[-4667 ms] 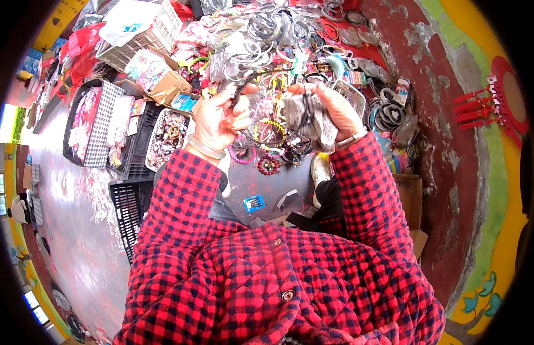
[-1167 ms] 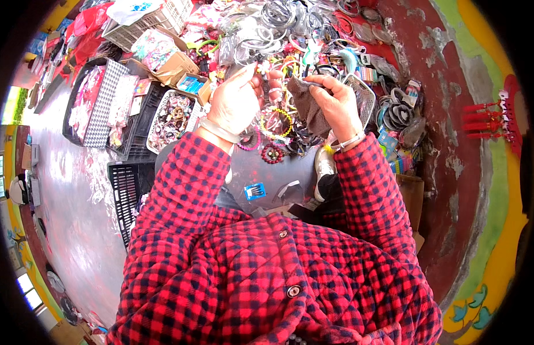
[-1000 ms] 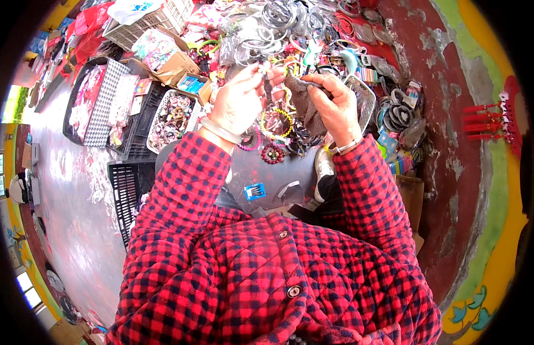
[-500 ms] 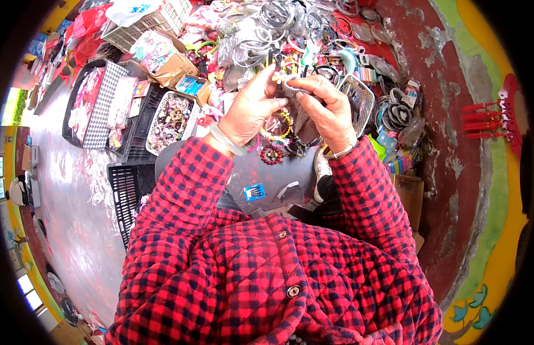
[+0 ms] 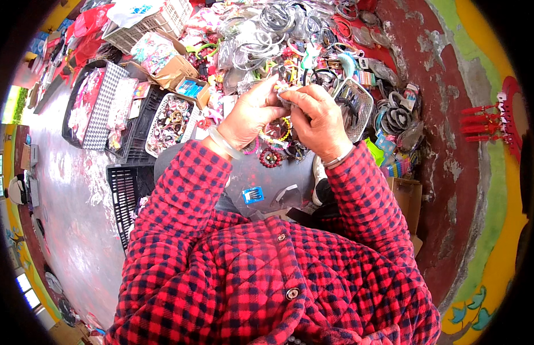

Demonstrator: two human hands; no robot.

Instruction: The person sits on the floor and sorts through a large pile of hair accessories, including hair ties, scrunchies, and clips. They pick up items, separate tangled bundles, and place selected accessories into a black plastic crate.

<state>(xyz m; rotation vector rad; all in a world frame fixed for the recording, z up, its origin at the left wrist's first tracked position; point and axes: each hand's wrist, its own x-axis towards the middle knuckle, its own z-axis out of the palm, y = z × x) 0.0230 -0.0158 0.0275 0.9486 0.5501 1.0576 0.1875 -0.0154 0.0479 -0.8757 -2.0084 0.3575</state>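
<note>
My left hand (image 5: 251, 117) and my right hand (image 5: 320, 122) meet over the cluttered pile, fingertips pinched together. Between them is a small grey band with a pale, whitish piece (image 5: 282, 91) at its end; most of it is hidden by my fingers. My left thumb and fingers close on it from the left, while my right thumb and forefinger press it from the right. Under the hands lie a yellow beaded bracelet (image 5: 283, 133) and a dark red beaded bracelet (image 5: 271, 157), both apart from my fingers.
Hair hoops and packets (image 5: 261, 43) heap up beyond my hands. A white basket of hair ties (image 5: 192, 122) stands left, near a black crate (image 5: 121, 190). Another white basket (image 5: 366, 109) sits right. A blue card of hair clips (image 5: 253, 195) lies on the grey surface.
My right hand has moved slightly left and down, closing in on my left hand. My left fingers have curled in, and the grey band, more exposed before, is now mostly covered.
</note>
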